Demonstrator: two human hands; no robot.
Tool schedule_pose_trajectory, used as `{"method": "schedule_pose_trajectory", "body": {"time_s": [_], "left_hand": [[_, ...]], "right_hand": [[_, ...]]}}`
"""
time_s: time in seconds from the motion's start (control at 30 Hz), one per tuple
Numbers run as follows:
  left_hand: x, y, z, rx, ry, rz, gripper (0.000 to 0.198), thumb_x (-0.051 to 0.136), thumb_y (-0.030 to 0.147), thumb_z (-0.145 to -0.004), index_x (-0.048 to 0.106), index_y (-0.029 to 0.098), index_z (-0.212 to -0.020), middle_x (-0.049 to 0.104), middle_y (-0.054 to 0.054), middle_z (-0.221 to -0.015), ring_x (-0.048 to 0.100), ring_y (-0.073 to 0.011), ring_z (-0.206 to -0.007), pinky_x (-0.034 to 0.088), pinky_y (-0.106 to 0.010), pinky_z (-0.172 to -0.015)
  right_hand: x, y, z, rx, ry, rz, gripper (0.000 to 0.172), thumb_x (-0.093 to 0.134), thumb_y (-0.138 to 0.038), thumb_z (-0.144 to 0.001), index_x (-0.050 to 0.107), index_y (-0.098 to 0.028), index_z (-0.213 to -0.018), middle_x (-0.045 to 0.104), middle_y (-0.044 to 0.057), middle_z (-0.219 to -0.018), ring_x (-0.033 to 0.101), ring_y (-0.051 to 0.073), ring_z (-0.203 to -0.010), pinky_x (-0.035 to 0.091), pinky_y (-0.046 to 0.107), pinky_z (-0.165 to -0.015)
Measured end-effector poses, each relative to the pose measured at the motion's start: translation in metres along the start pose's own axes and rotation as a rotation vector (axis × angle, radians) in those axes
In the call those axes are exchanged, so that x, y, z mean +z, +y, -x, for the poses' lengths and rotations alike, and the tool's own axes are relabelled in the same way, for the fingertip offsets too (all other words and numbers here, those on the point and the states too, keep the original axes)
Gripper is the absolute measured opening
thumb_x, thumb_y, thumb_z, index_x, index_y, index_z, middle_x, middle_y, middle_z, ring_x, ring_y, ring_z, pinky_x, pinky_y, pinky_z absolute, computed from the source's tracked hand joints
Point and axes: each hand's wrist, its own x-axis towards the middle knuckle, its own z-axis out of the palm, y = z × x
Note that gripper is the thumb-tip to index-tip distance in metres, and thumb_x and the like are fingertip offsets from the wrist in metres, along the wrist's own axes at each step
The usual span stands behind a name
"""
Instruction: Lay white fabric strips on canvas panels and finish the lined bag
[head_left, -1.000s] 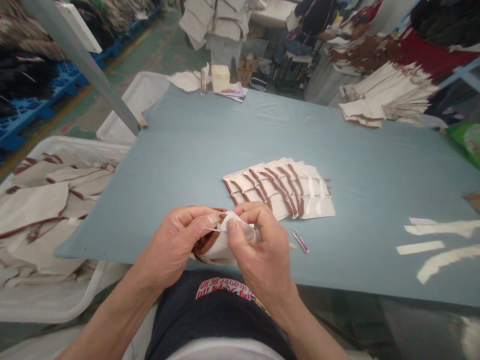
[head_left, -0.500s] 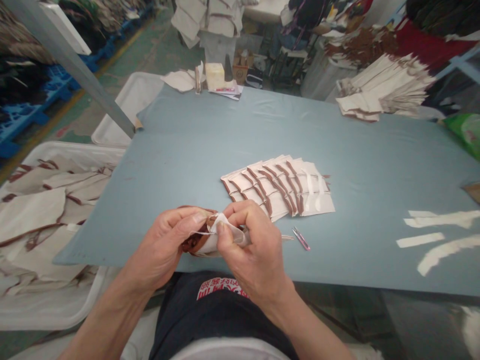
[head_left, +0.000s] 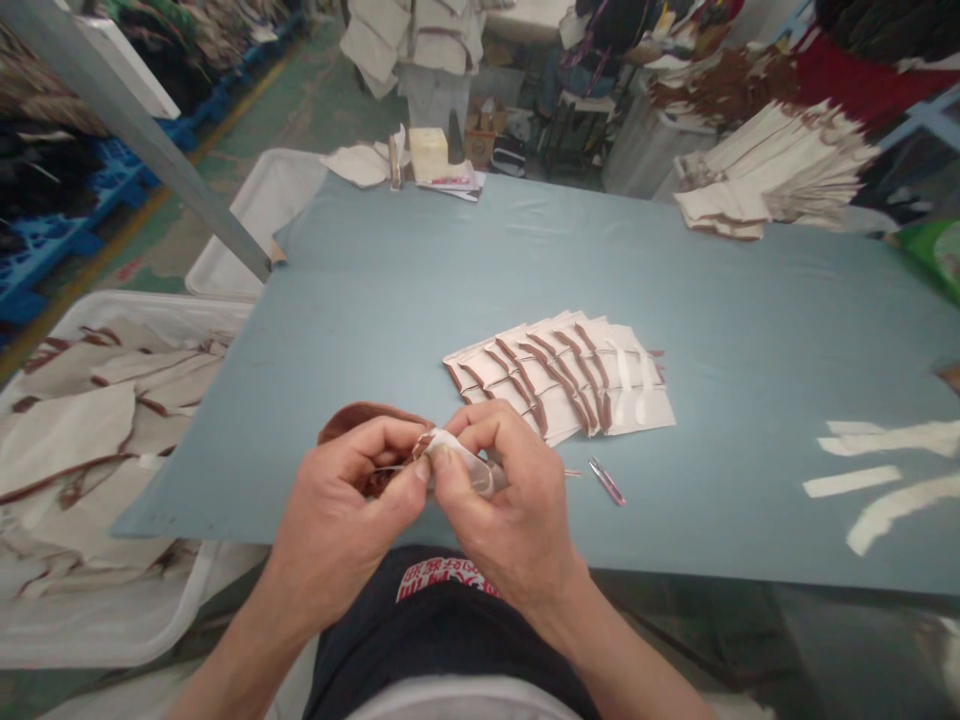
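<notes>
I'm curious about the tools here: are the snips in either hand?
No, the snips lie on the table, beyond the right hand's outer side.

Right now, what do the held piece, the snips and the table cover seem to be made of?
Held piece: pale, matt cloth, softly folding; its smooth brown flap may be leather or imitation.
Snips: silvery tip probably metal, pinkish end possibly plastic.
Table cover: likely vinyl, smooth, blue-grey, with faint shiny creases.
</notes>
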Motion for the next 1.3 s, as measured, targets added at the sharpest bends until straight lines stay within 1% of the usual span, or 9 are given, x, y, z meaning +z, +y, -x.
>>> {"method": "schedule_pose_trajectory", "body": {"time_s": [0.13, 0.3, 0.63, 0.73, 0.87, 1.03, 1.17, 1.23, 1.3], "left_hand": [[0.001, 0.000, 0.001, 0.062, 0.044, -0.092, 0.013, 0.073, 0.030, -0.079, 0.074, 0.017, -0.077, 0.075, -0.002, -0.077, 0.069, -0.0149, -0.064, 0.054, -0.019, -0.058], [-0.003, -0.005, -0.001, 0.099, 0.025, -0.133, 0.011, 0.070, 0.027, -0.082, 0.074, 0.017, -0.078, 0.074, -0.001, -0.075, 0.069, -0.0147, -0.064, 0.055, -0.019, -0.059], [-0.007, -0.008, -0.005, 0.126, -0.001, -0.180, 0.010, 0.065, 0.024, -0.082, 0.072, 0.019, -0.078, 0.074, 0.000, -0.074, 0.069, -0.0147, -0.063, 0.055, -0.020, -0.060], [-0.007, -0.006, -0.005, 0.132, -0.002, -0.208, 0.011, 0.063, 0.023, -0.079, 0.073, 0.019, -0.076, 0.074, 0.000, -0.069, 0.066, -0.0149, -0.059, 0.053, -0.020, -0.057], [-0.005, -0.005, -0.003, 0.122, -0.037, -0.239, 0.014, 0.060, 0.022, -0.078, 0.073, 0.018, -0.075, 0.072, 0.000, -0.066, 0.061, -0.0143, -0.056, 0.048, -0.021, -0.054], [-0.009, -0.001, -0.003, 0.068, -0.099, -0.214, 0.016, 0.058, 0.027, -0.076, 0.069, 0.017, -0.069, 0.061, 0.002, -0.058, 0.050, -0.0121, -0.051, 0.039, -0.020, -0.047], [-0.018, 0.009, -0.006, 0.020, -0.222, -0.133, 0.015, 0.060, 0.029, -0.076, 0.067, 0.017, -0.070, 0.055, 0.004, -0.056, 0.044, -0.0105, -0.050, 0.034, -0.019, -0.046], [-0.022, 0.015, -0.006, 0.019, -0.275, -0.115, 0.013, 0.061, 0.026, -0.076, 0.068, 0.017, -0.071, 0.058, 0.004, -0.060, 0.047, -0.0103, -0.052, 0.036, -0.018, -0.047], [-0.023, 0.021, -0.005, 0.033, -0.303, -0.123, 0.013, 0.060, 0.024, -0.077, 0.070, 0.017, -0.072, 0.061, 0.003, -0.063, 0.049, -0.0104, -0.055, 0.037, -0.018, -0.049]], "right_hand": [[0.001, -0.002, -0.002, 0.124, -0.020, -0.050, 0.018, 0.062, -0.019, -0.086, 0.048, -0.025, -0.075, 0.065, 0.001, -0.077, 0.063, 0.017, -0.073, 0.051, 0.032, -0.069], [0.000, -0.001, -0.006, 0.282, -0.130, -0.122, 0.018, 0.061, -0.028, -0.086, 0.049, -0.024, -0.074, 0.062, -0.001, -0.072, 0.057, 0.015, -0.065, 0.046, 0.030, -0.061], [0.004, 0.006, -0.011, 0.366, -0.184, -0.179, 0.025, 0.058, -0.038, -0.087, 0.047, -0.025, -0.069, 0.054, -0.003, -0.064, 0.051, 0.016, -0.063, 0.043, 0.030, -0.061], [0.005, 0.010, -0.010, 0.416, -0.226, -0.278, 0.025, 0.060, -0.038, -0.087, 0.048, -0.024, -0.069, 0.051, -0.004, -0.065, 0.048, 0.015, -0.061, 0.042, 0.028, -0.058], [0.005, 0.021, -0.007, 0.568, -0.396, -0.511, 0.024, 0.059, -0.038, -0.088, 0.048, -0.024, -0.071, 0.046, -0.006, -0.061, 0.039, 0.012, -0.053, 0.035, 0.023, -0.048], [0.005, 0.025, -0.006, 0.690, -0.480, -0.681, 0.034, 0.063, -0.046, -0.087, 0.045, -0.024, -0.069, 0.042, -0.007, -0.059, 0.035, 0.011, -0.051, 0.032, 0.022, -0.044], [-0.004, 0.022, -0.013, 0.653, -0.606, -0.691, 0.039, 0.066, -0.054, -0.089, 0.047, -0.024, -0.073, 0.045, -0.007, -0.062, 0.038, 0.010, -0.052, 0.033, 0.022, -0.046], [-0.013, 0.022, -0.019, 0.520, -0.643, -0.608, 0.036, 0.070, -0.054, -0.090, 0.053, -0.023, -0.081, 0.055, -0.005, -0.070, 0.049, 0.011, -0.058, 0.042, 0.022, -0.052], [-0.022, 0.023, -0.027, 0.304, -0.615, -0.469, 0.028, 0.071, -0.048, -0.092, 0.061, -0.022, -0.096, 0.070, 0.001, -0.090, 0.065, 0.015, -0.075, 0.055, 0.028, -0.070]]}}
